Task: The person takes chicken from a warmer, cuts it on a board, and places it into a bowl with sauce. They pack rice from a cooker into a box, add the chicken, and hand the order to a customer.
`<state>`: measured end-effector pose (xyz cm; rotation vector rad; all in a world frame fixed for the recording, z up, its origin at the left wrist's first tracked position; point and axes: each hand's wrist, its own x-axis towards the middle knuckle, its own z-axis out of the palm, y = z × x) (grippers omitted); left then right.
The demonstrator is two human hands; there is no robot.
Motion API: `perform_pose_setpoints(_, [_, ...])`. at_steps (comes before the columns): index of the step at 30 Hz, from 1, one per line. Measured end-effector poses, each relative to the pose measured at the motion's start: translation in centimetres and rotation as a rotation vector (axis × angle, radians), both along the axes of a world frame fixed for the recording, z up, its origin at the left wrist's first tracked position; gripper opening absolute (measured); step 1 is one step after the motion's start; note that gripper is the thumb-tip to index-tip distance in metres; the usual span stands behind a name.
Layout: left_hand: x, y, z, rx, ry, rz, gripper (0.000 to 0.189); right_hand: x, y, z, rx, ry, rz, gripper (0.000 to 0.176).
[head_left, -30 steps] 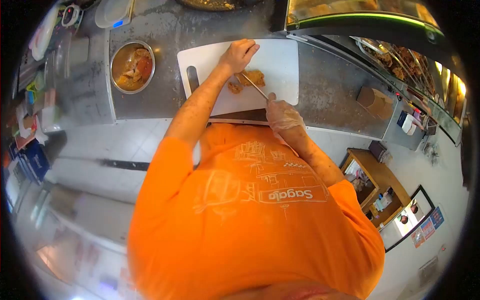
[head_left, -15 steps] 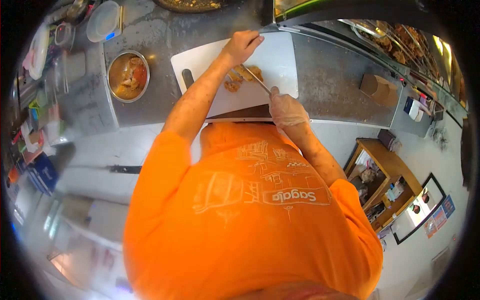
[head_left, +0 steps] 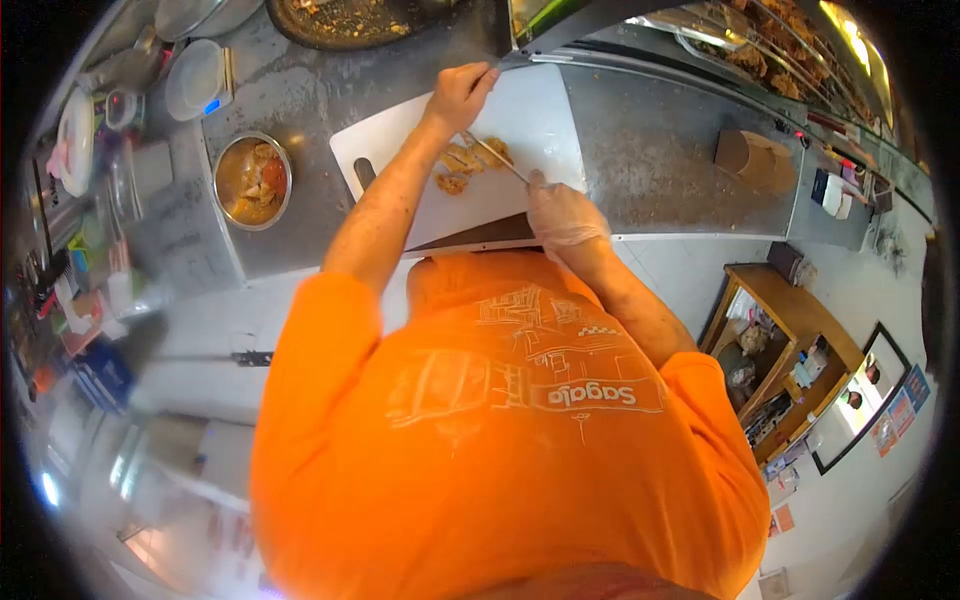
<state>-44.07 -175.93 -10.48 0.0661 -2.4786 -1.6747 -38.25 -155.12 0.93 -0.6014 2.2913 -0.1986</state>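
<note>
Cutting work centres on fried meat (head_left: pixel 463 160), golden-brown and lying mid-way across a white cutting board (head_left: pixel 530 110).

- Meat: in several pieces. A small chunk sits apart toward the near-left and the larger mass is under the blade. Judged part-way done, with some separated and the bigger lump not yet broken down. How deep the cuts go is too small to tell.
- Knife (head_left: pixel 492 158): thin blade angled across the meat, tip toward the far left.
- Right hand (head_left: pixel 562 212): in a clear glove at the board's near edge, fingers wrapped tight around the knife handle. The handle itself is hidden.
- Left hand (head_left: pixel 458 96): bare, at the far side of the meat, fingers held together and bent forward. Cannot tell whether it presses the meat or only hovers beside it.

Edges and room:
- The board's right half is bare white, with open space there for pieces. Its near edge lies at the steel counter (head_left: pixel 650 150) lip, just ahead of the body.
- A metal bowl (head_left: pixel 216 182) holding sauced food stands left of the board, apart from it.
- A dark round pan (head_left: pixel 350 20) and a lidded tub (head_left: pixel 195 78) crowd the far left.
- A cardboard box (head_left: pixel 755 160) stands well off to the right, with a glass display case (head_left: pixel 760 50) beyond it.
</note>
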Motion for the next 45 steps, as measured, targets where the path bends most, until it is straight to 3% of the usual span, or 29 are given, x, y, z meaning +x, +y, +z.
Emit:
perform_pose_setpoints(3, [1.5, 2.2, 2.0, 0.026, -0.053, 0.022, 0.029, 0.6, 0.4, -0.1, 0.127, -0.094, -0.077, 0.027])
perform_pose_setpoints(5, [1.1, 2.0, 0.3, 0.044, -0.189, -0.018, 0.028, 1.1, 0.7, -2.2, 0.177, -0.132, -0.109, 0.029])
perform_pose_setpoints(7, [1.5, 1.7, -0.6, -0.321, 0.226, -0.018, 0.027, 2.9, 1.6, -7.2, 0.010, 0.048, -0.062, 0.032])
perform_pose_setpoints(8, [0.9, 1.0, -1.7, -0.321, 0.226, -0.017, 0.027, 3.3, 1.6, -8.5, 0.009, 0.048, -0.061, 0.032])
perform_pose_setpoints(10, [-0.8, -0.4, -3.6, -0.279, 0.119, -0.016, 0.026, 3.8, 1.5, -9.8, -0.160, 0.357, 0.072, 0.034])
perform_pose_setpoints(11, [-0.7, -0.7, -3.0, -0.283, 0.126, -0.017, 0.026, 2.9, 1.0, -7.4, -0.164, 0.364, 0.071, 0.034])
perform_pose_setpoints(13, [-1.1, -1.4, -1.6, -0.138, -0.089, -0.061, 0.025, 0.1, 0.1, -2.0, -0.042, 0.014, 0.073, 0.034])
perform_pose_setpoints(14, [-1.5, -0.8, -0.9, -0.143, -0.081, -0.064, 0.025, -0.8, -0.2, 0.1, -0.046, 0.022, 0.070, 0.034])
perform_pose_setpoints(15, [-1.6, 0.4, -0.4, -0.096, -0.051, -0.062, 0.025, -1.2, -0.2, 1.9, 0.040, -0.062, -0.060, 0.034])
perform_pose_setpoints(16, [-1.5, 1.2, -0.4, -0.047, -0.025, -0.059, 0.025, -1.2, -0.1, 2.7, 0.127, -0.151, -0.190, 0.034])
perform_pose_setpoints(20, [-0.7, 2.5, -1.6, 0.190, -0.140, -0.041, 0.024, -0.1, 1.3, -1.9, 0.110, -0.121, -0.266, 0.036])
perform_pose_setpoints(22, [0.0, 2.4, -0.4, -0.140, -0.015, -0.033, 0.024, 1.1, 2.4, -6.2, 0.033, -0.053, -0.126, 0.039])
perform_pose_setpoints(26, [-1.2, 1.4, -1.9, -0.272, -0.033, -0.112, 0.023, 1.2, 2.6, -8.9, -0.026, -0.018, -0.269, 0.038])
perform_pose_setpoints(29, [-2.2, 1.2, -2.2, -0.238, 0.095, -0.102, 0.020, -1.0, 3.2, -8.1, -0.130, 0.022, -0.283, 0.036])
perform_pose_setpoints(30, [-1.6, 1.0, -2.4, -0.252, 0.241, 0.000, 0.019, -1.5, 3.3, -7.2, -0.076, 0.116, -0.170, 0.034])
perform_pose_setpoints(31, [-0.5, 0.7, -2.0, -0.261, 0.376, 0.099, 0.019, -1.9, 3.3, -6.3, -0.017, 0.200, -0.062, 0.033])
perform_pose_setpoints(33, [3.7, -0.8, 1.4, -0.255, 0.300, 0.216, 0.021, -3.7, 3.6, -4.7, -0.020, 0.177, -0.062, 0.034])
perform_pose_setpoints(36, [11.7, -2.5, 4.0, -0.165, 0.075, 0.411, 0.020, -5.8, 3.2, -6.2, 0.050, 0.215, -0.258, 0.034])
perform_pose_setpoints(38, [17.0, -3.6, 3.3, -0.223, 0.049, 0.494, 0.022, -5.6, 2.6, -7.0, 0.102, 0.649, -0.005, 0.037])
perform_pose_setpoints(40, [21.9, -4.1, 1.8, -0.258, 0.097, 0.575, 0.026, -4.8, -0.8, -6.2, 0.001, 0.436, 0.057, 0.044])
perform_pose_setpoints(42, [26.7, -4.1, 0.3, -0.209, 0.015, 0.654, 0.028, -1.9, -3.1, -7.8, -0.560, 0.492, 0.148, 0.047])
perform_pose_setpoints(43, [28.7, -4.1, 0.1, -0.183, -0.070, 0.691, 0.029, -0.3, -4.2, -7.9, -0.570, 0.498, 0.146, 0.047])
perform_pose_setpoints(45, [31.4, -3.4, 0.6, -0.164, -0.141, 0.730, 0.030, 1.9, -6.0, -7.8, -0.678, 0.755, 0.248, 0.048])
